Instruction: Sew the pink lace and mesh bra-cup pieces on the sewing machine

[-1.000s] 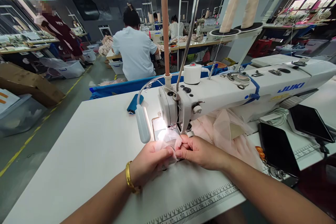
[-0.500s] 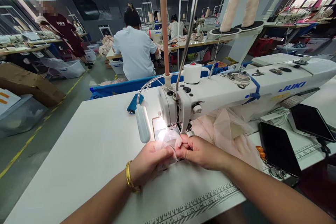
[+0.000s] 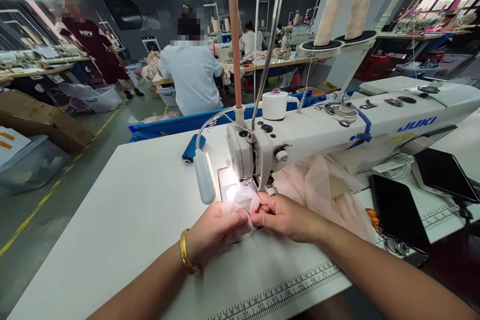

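Pale pink sheer fabric (image 3: pixel 242 202) is pinched between my two hands, just in front of the needle area of a white sewing machine (image 3: pixel 307 127). My left hand (image 3: pixel 215 225), with a gold bangle (image 3: pixel 184 252) at the wrist, is closed on the fabric's left side. Close beside it, my right hand (image 3: pixel 285 215) grips the right side, thumb against fingers. A lit lamp (image 3: pixel 204 177) shines on the cloth from the left. More of the pink fabric (image 3: pixel 326 185) lies bunched under the machine arm. The needle tip is hard to make out.
A teal thread spool (image 3: pixel 193 149) lies behind the lamp. Right of my hands are a black phone (image 3: pixel 397 210), keys and a second dark screen (image 3: pixel 446 172). A printed ruler (image 3: pixel 285 292) runs along the table's front edge. Co-workers sit and walk beyond.
My hands and the fabric hold almost the same position. In the background, the person in dark red has shifted slightly to the right.
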Demonstrator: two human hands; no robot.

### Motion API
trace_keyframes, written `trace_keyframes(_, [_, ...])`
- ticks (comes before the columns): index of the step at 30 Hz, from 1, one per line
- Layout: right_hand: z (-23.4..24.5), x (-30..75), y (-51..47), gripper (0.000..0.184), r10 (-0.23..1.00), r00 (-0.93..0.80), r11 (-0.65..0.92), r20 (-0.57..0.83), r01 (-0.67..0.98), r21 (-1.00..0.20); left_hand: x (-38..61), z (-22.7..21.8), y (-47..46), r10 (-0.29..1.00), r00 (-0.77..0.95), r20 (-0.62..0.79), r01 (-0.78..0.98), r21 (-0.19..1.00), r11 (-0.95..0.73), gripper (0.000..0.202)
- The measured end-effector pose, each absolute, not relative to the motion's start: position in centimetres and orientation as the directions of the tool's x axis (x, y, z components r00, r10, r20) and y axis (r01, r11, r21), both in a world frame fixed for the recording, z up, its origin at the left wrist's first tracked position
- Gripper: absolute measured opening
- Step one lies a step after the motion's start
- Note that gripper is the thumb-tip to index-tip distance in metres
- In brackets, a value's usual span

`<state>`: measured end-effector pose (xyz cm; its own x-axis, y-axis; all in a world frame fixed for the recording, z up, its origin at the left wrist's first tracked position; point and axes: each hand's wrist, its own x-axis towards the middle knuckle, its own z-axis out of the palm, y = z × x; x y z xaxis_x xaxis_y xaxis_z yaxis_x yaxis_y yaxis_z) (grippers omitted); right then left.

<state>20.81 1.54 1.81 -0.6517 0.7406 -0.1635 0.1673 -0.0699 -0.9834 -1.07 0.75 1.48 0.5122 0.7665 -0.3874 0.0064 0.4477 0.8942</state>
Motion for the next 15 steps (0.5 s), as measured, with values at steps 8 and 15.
trace_keyframes(8, [1.56, 20.75, 1.58, 0.031, 0.743, -0.649, -0.068, -0.163, 0.170, -0.983, -1.17, 1.42, 0.65, 0.762, 0.520, -0.385, 0.018, 0.897, 0.441, 0.046])
trace_keyframes(15, [1.83, 20.61, 1.51, 0.030, 0.751, -0.638, -0.078, -0.169, 0.168, -0.983, -1.00, 1.64, 0.81, 0.758, 0.516, -0.399, 0.024, 0.892, 0.452, 0.048])
